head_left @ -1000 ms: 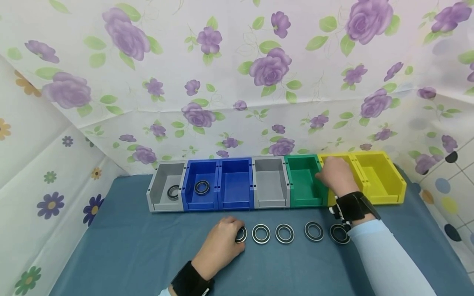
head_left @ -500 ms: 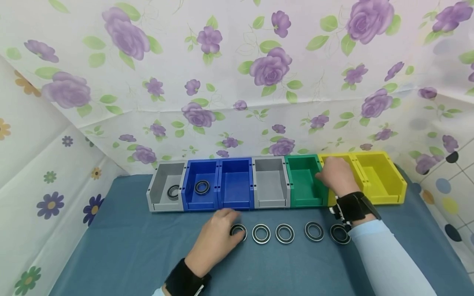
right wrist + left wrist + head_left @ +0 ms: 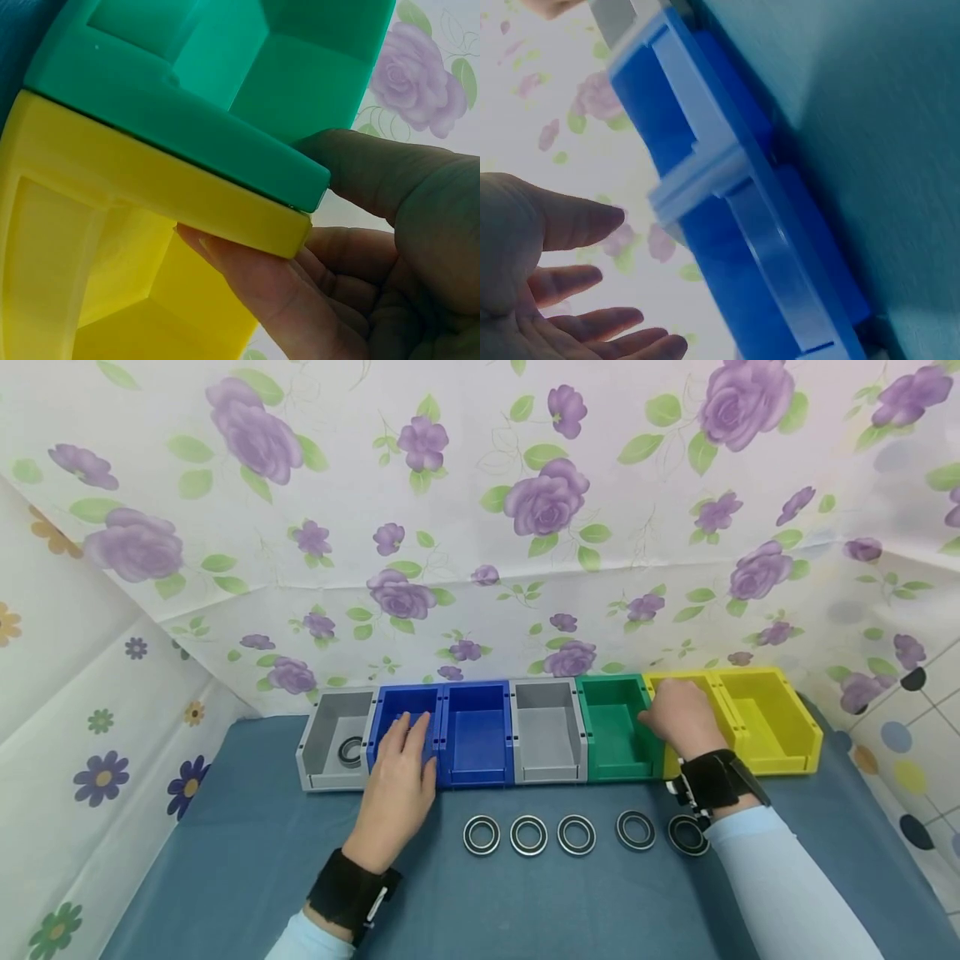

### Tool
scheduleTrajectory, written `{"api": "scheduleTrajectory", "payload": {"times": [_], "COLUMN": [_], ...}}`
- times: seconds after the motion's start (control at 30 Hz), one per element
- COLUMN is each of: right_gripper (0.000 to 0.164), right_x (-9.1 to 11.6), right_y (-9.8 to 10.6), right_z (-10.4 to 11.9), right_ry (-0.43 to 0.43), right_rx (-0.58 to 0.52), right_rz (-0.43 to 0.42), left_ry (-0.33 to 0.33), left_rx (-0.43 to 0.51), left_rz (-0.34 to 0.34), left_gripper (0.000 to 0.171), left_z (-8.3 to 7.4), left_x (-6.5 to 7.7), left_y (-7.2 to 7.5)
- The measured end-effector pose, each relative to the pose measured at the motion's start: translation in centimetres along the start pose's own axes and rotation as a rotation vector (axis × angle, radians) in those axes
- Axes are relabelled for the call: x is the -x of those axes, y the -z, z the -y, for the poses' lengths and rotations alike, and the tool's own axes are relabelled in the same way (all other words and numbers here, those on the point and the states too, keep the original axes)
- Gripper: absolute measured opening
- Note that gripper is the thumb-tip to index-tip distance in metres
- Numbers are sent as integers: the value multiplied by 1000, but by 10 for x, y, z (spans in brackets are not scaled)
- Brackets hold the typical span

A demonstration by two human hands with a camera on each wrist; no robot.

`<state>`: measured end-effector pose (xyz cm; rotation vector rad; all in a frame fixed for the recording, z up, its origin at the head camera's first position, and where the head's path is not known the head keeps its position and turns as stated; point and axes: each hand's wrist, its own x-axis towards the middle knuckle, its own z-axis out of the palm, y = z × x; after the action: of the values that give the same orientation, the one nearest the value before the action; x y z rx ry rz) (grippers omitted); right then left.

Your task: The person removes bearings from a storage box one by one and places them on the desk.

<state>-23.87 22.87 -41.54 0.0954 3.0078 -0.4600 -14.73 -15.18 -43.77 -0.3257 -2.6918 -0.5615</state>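
Note:
My left hand [image 3: 397,793] reaches over the left blue bin [image 3: 405,696], fingers spread and nothing between them. In the left wrist view the thumb [image 3: 581,220] and fingers are apart, beside the blue bins' walls. The bearing seen in that bin earlier is hidden behind the hand. My right hand [image 3: 678,714] pinches the adjoining walls of the green bin [image 3: 247,161] and the yellow bin [image 3: 161,169], thumb on the green side and fingers on the yellow. A ball bearing [image 3: 343,752] lies in the left grey bin [image 3: 315,735].
Several ball bearings lie in a row on the blue cloth [image 3: 555,910] before the bins, the leftmost bearing [image 3: 468,835] nearest my left hand. Another blue bin [image 3: 478,727], a second grey bin [image 3: 547,727] and a further yellow bin [image 3: 765,718] complete the row against the flowered backdrop.
My left hand has let go of the leftmost bearing in the row and moved up and left over the left blue bin. The right hand stays where it was.

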Motion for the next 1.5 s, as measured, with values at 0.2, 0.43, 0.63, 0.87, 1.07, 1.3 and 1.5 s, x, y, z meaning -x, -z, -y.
{"api": "scheduleTrajectory", "payload": {"times": [0.2,0.43,0.63,0.87,1.07,1.3,1.5], "right_gripper": [28,29,29,28,30,28,28], "right_x": [0,0,0,-1,-1,0,0], "right_y": [-1,-1,1,-1,-1,-2,-3], "right_z": [0,1,0,-1,-1,1,0], "right_ry": [-11,-10,-2,7,10,-10,-8], "right_rx": [-12,-16,-17,-3,0,-10,-10], "right_rz": [5,-11,-14,-23,-25,-15,-22], "left_ry": [6,55,87,149,184,176,199], "left_rx": [-37,-44,-47,-41,-47,-77,-68], "left_rz": [7,68,120,207,238,255,313], "left_gripper": [61,57,55,56,56,55,54], "left_z": [16,26,31,35,34,38,41], "left_x": [-10,-17,-22,-26,-30,-33,-36], "left_y": [-10,-18,-24,-32,-36,-45,-47]}}
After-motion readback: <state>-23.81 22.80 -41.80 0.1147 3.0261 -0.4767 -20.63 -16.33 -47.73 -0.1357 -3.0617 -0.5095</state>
